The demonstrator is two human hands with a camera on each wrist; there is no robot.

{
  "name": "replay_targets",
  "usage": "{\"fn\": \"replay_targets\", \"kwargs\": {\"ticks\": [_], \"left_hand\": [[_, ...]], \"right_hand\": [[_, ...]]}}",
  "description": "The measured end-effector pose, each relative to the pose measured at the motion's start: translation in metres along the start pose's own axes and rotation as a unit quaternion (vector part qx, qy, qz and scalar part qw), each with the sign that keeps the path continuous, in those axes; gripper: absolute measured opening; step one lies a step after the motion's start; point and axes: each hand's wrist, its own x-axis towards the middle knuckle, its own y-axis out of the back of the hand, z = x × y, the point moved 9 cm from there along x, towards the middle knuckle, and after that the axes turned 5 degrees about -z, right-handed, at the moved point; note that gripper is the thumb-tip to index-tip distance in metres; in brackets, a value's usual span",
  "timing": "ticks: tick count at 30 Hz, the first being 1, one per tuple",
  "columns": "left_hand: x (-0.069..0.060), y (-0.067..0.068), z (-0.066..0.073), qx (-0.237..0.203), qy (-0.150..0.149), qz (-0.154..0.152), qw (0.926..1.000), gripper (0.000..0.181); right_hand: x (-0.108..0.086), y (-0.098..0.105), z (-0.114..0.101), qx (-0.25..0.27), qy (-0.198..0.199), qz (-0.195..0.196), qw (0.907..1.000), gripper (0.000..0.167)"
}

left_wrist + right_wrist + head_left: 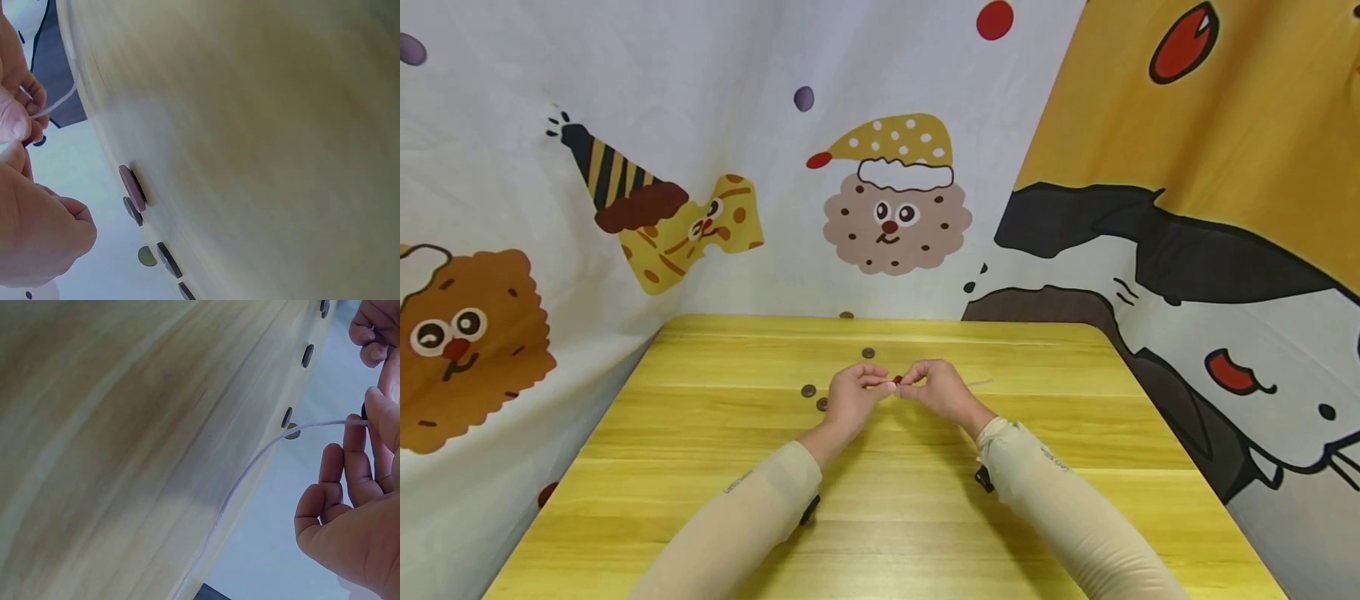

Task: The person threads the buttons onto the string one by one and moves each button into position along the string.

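Observation:
Above the table's far half, my left hand [853,402] and right hand [942,388] meet fingertip to fingertip. Between them is a small dark red disc [897,380], pinched by the thumb and fingers of both hands. A thin whitish cord [240,476] runs from the right hand's fingertips down across the table in the right wrist view. The left wrist view also shows the cord [64,99] hanging from the right fingers, with the left hand [47,228] below them. Whether the cord passes through the disc is hidden by the fingers.
Brown round discs lie on the wooden table [880,517]: one [868,353] beyond the hands, another [808,390] to the left, and one [822,404] close beside the left hand. A printed cloth [760,50] hangs behind the table and at both sides.

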Motion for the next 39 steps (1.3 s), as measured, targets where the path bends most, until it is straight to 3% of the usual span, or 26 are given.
{"fn": "replay_targets", "kwargs": {"ticks": [11, 16, 21, 26, 30, 35, 39], "left_hand": [[-0.001, -0.002, 0.007, 0.066, -0.034, 0.000, 0.9972, 0.018], [-0.001, -0.003, 0.006, 0.052, -0.035, -0.019, 0.9978, 0.019], [0.000, -0.002, -0.004, 0.002, 0.027, -0.045, 0.9986, 0.028], [0.001, -0.002, -0.012, -0.010, 0.112, -0.064, 0.9916, 0.044], [0.004, -0.002, -0.014, -0.001, 0.136, -0.092, 0.9865, 0.051], [0.008, -0.003, -0.007, 0.031, 0.105, -0.121, 0.9866, 0.052], [0.011, -0.003, -0.002, 0.049, 0.069, -0.121, 0.9891, 0.046]], "right_hand": [[0.000, 0.001, -0.001, 0.020, 0.007, 0.011, 0.9997, 0.028], [0.001, 0.001, -0.004, 0.013, 0.026, 0.011, 0.9995, 0.016], [0.000, 0.002, -0.009, -0.026, 0.053, 0.021, 0.9981, 0.012], [-0.001, 0.000, -0.016, -0.051, 0.073, 0.018, 0.9959, 0.013], [-0.002, -0.001, -0.020, -0.063, 0.081, 0.010, 0.9947, 0.014], [-0.002, -0.005, -0.020, -0.067, 0.093, -0.005, 0.9934, 0.012], [-0.002, -0.006, -0.018, -0.060, 0.090, -0.009, 0.9941, 0.013]]}}
